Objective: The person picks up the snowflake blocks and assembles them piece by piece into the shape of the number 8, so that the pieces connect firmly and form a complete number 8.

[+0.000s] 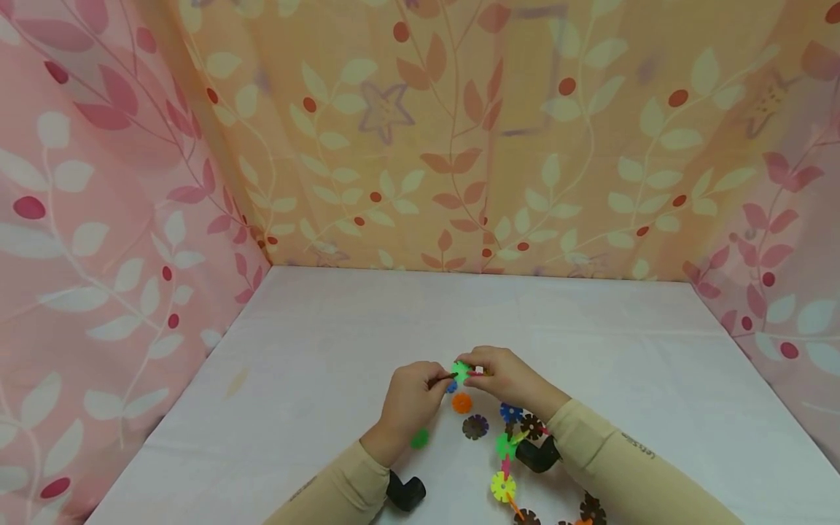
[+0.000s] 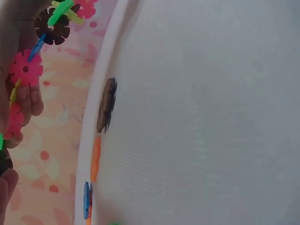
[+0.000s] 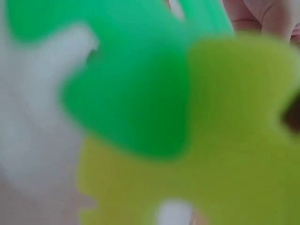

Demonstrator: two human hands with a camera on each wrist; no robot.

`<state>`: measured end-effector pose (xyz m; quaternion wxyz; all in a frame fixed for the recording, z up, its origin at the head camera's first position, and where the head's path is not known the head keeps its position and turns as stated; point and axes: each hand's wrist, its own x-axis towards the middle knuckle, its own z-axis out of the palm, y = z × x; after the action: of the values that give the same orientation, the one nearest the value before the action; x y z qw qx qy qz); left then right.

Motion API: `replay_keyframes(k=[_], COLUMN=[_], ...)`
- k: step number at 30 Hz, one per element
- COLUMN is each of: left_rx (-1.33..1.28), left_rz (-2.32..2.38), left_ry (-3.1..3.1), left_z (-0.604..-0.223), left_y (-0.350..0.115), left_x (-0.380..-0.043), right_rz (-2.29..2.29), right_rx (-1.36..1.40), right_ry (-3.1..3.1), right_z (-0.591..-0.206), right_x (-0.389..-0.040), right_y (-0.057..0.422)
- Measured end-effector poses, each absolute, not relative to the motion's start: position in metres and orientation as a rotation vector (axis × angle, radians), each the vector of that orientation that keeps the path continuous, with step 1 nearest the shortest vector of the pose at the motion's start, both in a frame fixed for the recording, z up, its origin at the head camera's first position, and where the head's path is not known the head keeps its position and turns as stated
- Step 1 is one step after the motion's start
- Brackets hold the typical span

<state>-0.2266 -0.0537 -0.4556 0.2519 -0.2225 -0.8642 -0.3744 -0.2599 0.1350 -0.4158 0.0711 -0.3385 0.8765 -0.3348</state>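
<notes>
A green notched disc [image 1: 461,372] sat just below the middle of the head view, between the two hands. The left hand [image 1: 410,397] pinched a dark brown disc [image 1: 441,378] edge-on between thumb and fingers, touching the green one; the right hand [image 1: 507,373] had its fingers closed on a pink piece [image 1: 478,373] at the green disc's other side. Just below them lay an orange disc [image 1: 462,402] and a brownish disc [image 1: 475,427], with another green disc [image 1: 420,437] beside the left forearm. A linked chain of coloured discs [image 1: 503,486] ran toward the lower right of the frame, over a white table [image 1: 315,335]. Patterned curtains [image 1: 420,168] filled the upper frame.
</notes>
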Motion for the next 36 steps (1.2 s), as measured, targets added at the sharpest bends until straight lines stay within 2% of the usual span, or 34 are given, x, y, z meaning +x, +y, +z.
replay_keyframes(k=[10, 23, 28, 36], left_rx=[-0.419, -0.491, -0.522, -0.529], left_rz=[-1.4, -0.765, -0.689, -0.611], left_ry=[-2.666, -3.034, -3.112, -3.179], left_z=[-0.449, -0.452, -0.456, -0.461], left_y=[-0.049, -0.061, -0.06, -0.051], left_x=[-0.231, -0.244, -0.255, -0.267], right_rz=[-0.986, -0.907, -0.895, -1.018], right_rx=[-0.725, -0.637, -0.653, -0.423], right_ry=[2.661, 2.791, 2.775, 2.651], right_z=[-0.412, -0.417, -0.42, -0.424], right_x=[-0.273, -0.303, -0.309, -0.317], right_y=[0.148, 0.175, 0.182, 0.196])
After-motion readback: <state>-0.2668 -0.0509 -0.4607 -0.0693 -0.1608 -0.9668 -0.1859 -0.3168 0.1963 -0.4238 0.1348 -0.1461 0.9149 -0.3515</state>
